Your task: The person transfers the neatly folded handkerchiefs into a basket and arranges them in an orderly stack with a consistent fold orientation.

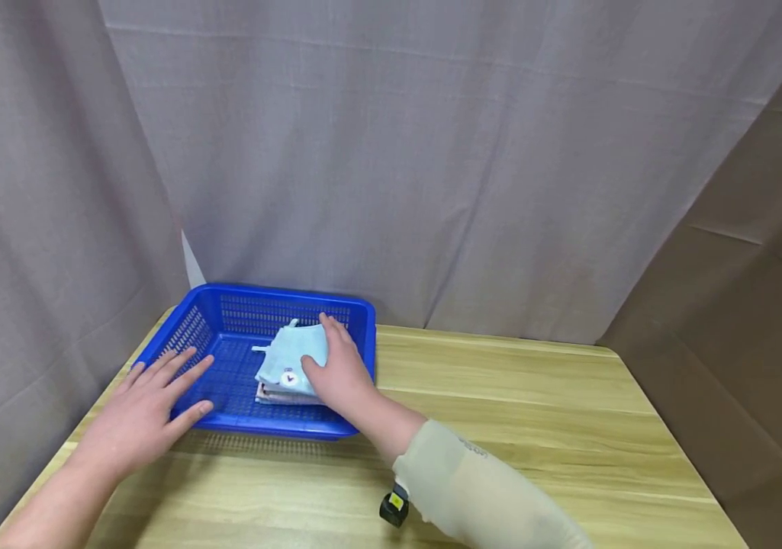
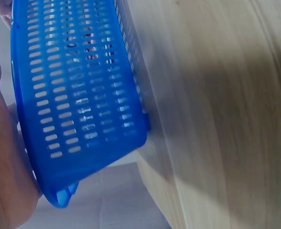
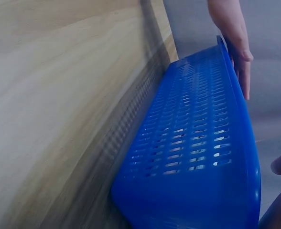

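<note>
A blue plastic basket (image 1: 274,424) with slotted walls stands on the table. Inside it, towards the right, lies a stack of folded cloths (image 1: 288,397), a light blue towel (image 1: 292,352) with a small round patch on top. My right hand (image 1: 341,372) rests on the right part of the towel, thumb on top and fingers extended along its right side. Over the basket's front left corner, my left hand (image 1: 136,419) is spread with fingers apart and holds nothing. In the left wrist view the basket wall (image 2: 78,95) hides most of the cloths.
The wooden table (image 1: 500,396) extends to the right of the basket. Grey curtain (image 1: 391,168) hangs behind and at the left; a brown panel (image 1: 761,320) stands at the right. A small black device (image 1: 394,509) sits below my right sleeve.
</note>
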`<state>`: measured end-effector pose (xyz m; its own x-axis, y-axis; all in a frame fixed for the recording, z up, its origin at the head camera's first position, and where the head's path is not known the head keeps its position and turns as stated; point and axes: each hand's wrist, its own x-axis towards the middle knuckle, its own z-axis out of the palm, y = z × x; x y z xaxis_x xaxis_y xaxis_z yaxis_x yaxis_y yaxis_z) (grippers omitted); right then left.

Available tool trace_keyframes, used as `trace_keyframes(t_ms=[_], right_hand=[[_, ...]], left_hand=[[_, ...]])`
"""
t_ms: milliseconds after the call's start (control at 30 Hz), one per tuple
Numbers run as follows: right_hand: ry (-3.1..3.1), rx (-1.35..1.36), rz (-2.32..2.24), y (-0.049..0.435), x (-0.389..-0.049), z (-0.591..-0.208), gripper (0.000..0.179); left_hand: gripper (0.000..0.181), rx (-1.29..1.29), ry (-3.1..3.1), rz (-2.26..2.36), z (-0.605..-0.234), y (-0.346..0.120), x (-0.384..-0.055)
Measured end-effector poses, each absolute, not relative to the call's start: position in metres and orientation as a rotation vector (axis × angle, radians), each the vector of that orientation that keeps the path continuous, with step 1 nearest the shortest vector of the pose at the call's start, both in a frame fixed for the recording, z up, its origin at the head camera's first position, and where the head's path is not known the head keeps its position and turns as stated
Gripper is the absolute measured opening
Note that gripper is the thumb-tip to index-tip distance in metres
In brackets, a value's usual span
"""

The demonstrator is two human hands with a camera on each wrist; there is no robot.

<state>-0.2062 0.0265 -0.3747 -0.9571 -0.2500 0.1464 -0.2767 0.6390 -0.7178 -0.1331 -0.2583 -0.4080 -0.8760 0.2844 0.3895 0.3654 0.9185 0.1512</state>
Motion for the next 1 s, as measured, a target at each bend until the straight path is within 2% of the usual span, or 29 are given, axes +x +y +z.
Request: trace_keyframes(t_ms=[333,1000], right_hand=[[-2.77,0.639,0.948,0.045,-0.193,-0.379,0.066],[-2.784,0.751,0.701,0.101,-0.165,-0.394,0.062]], left_hand=[[0.066,-0.532,-2.747,-0.314,-0.401,-0.243,-0.134],[0.065,-0.663,-2.712,-0.323,-0.398,-0.216,-0.125]])
